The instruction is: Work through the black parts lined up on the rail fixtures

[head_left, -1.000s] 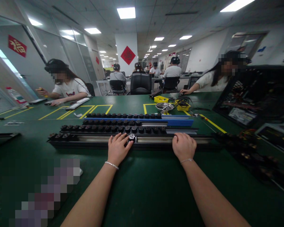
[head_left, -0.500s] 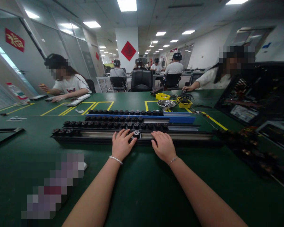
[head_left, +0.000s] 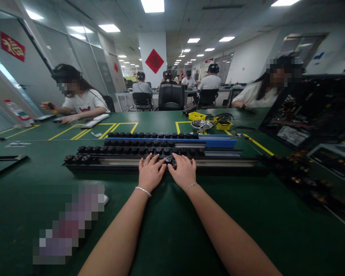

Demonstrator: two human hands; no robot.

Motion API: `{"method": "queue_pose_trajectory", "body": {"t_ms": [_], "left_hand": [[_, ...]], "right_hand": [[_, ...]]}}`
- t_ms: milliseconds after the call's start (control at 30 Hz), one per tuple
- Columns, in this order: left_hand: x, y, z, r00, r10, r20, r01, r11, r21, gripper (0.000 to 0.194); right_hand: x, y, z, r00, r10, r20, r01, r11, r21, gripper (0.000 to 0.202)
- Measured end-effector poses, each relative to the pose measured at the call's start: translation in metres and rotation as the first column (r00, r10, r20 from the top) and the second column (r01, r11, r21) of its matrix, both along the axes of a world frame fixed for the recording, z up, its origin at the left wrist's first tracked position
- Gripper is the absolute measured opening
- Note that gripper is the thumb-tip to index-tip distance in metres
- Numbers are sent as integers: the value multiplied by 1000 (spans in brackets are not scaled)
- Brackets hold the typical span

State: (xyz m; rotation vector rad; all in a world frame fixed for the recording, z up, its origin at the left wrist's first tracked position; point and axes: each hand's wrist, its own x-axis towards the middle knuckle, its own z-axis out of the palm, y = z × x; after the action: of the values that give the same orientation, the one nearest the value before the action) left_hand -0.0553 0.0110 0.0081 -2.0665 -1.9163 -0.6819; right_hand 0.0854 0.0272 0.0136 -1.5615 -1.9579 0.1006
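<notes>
My left hand [head_left: 151,173] is over the nearest long black rail [head_left: 224,164], its fingers spread. Its thumb and forefinger tips come up to the left side of a small dark block [head_left: 168,160] seated in the channel. From the right, my right hand [head_left: 184,171] is at the same block, thumb and forefinger close around it, the other fingers stretched over the rail. Fingertips partly hide the block, and I cannot make out a firm grip. Several round black knobbed pieces [head_left: 77,158] sit at the rail's left end.
Behind lie more rails with rows of black pieces, among them a blue rail [head_left: 218,143]. Further back are a metal bowl [head_left: 201,125] and a yellow bin [head_left: 197,116]. Dark cabled parts [head_left: 307,178] lie right; a blurred-out object [head_left: 71,226] lies front left. Co-workers sit across the table.
My right hand has moved left along the rail to the small block. My left hand and the block have shifted slightly right.
</notes>
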Motion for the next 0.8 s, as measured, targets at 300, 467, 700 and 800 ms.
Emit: {"method": "queue_pose_trajectory", "body": {"t_ms": [300, 467, 700, 800], "left_hand": [[2, 0, 1, 1000, 1, 3, -1, 1000, -31, 36], [1, 0, 1, 1000, -10, 24, 10, 1000, -15, 35], [1, 1, -2, 1000, 0, 17, 1, 1000, -19, 35], [1, 2, 1, 999, -5, 54, 5, 1000, 5, 35]], "right_hand": [[-15, 5, -1, 997, -72, -39, 73, 997, 16, 34], [-16, 4, -3, 995, -74, -63, 78, 994, 72, 32], [-15, 5, -7, 994, -76, -80, 84, 992, 98, 33], [-14, 6, -8, 993, -75, -93, 85, 990, 108, 33]]}}
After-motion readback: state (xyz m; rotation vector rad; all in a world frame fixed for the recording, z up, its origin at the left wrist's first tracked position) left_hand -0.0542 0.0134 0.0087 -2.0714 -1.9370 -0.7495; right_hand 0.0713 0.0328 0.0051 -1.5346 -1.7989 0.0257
